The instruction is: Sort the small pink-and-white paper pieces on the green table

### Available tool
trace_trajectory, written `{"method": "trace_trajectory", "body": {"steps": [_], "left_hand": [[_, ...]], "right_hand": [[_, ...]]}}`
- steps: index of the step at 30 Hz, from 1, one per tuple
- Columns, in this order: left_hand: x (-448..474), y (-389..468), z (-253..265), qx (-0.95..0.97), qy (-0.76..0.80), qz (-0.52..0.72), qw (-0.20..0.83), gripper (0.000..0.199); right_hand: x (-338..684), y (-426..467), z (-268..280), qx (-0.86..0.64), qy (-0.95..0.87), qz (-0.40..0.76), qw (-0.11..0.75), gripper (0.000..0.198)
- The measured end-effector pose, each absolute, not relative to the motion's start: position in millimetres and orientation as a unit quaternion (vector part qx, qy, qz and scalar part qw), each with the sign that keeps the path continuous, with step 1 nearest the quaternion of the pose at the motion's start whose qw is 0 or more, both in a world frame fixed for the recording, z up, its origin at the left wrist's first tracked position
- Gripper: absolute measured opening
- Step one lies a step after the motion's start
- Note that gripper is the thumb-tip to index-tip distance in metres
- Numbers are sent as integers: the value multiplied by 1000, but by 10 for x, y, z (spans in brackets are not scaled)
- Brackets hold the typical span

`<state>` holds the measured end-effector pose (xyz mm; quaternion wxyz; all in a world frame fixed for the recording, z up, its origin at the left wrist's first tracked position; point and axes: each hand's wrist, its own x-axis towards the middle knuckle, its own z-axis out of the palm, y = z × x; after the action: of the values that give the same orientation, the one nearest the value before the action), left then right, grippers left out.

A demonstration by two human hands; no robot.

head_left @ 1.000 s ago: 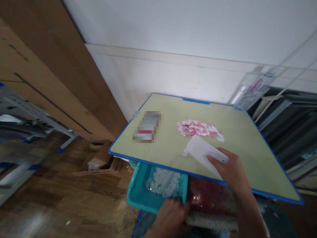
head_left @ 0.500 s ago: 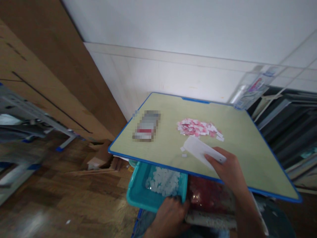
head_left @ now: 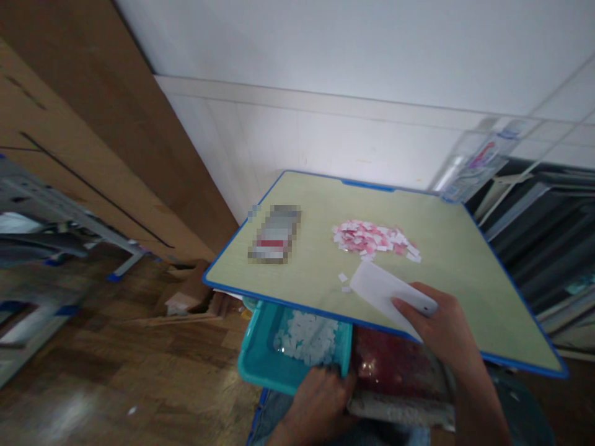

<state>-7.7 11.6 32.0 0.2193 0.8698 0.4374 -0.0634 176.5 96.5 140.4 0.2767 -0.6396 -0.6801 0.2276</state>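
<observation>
My right hand [head_left: 444, 322] is closed around a white flat plastic scraper [head_left: 381, 291], held low over the near part of the yellow-green table [head_left: 316, 272]. Beyond the scraper's edge is a pile of small pink and white pieces [head_left: 372, 237]. Two loose white pieces [head_left: 343, 277] lie left of its tip. Below the table edge, my left hand [head_left: 323, 396] is closed at the near right corner of a teal basin [head_left: 251, 350]. White pieces [head_left: 309, 337] are heaped inside the basin. Some of the left fingers are hidden.
A blurred-out phone-like item [head_left: 275, 235] lies at the table's left. Right of the basin sits a dark red, shiny package [head_left: 395, 365]. A clear plastic bottle [head_left: 478, 162] stands behind the table's far right corner. An open cardboard box [head_left: 190, 297] is on the floor at left.
My right hand and the scraper have moved a little toward me and to the right, away from the pile. My left hand has stayed at the basin.
</observation>
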Motion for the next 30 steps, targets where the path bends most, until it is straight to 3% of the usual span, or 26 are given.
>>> {"method": "trace_trajectory", "body": {"steps": [5,12,30], "left_hand": [[-76,112,306,870,441,-53,213,54],[-77,106,290,873,439,-51,205,43],[-81,115,281,875,433,-55,208,41]], "right_hand": [[1772,965,1394,-639,-682,222,277,20],[1776,962,1396,-641,-676,225,286,19],[1864,975,1357,-655,-681,162,283,21]]}}
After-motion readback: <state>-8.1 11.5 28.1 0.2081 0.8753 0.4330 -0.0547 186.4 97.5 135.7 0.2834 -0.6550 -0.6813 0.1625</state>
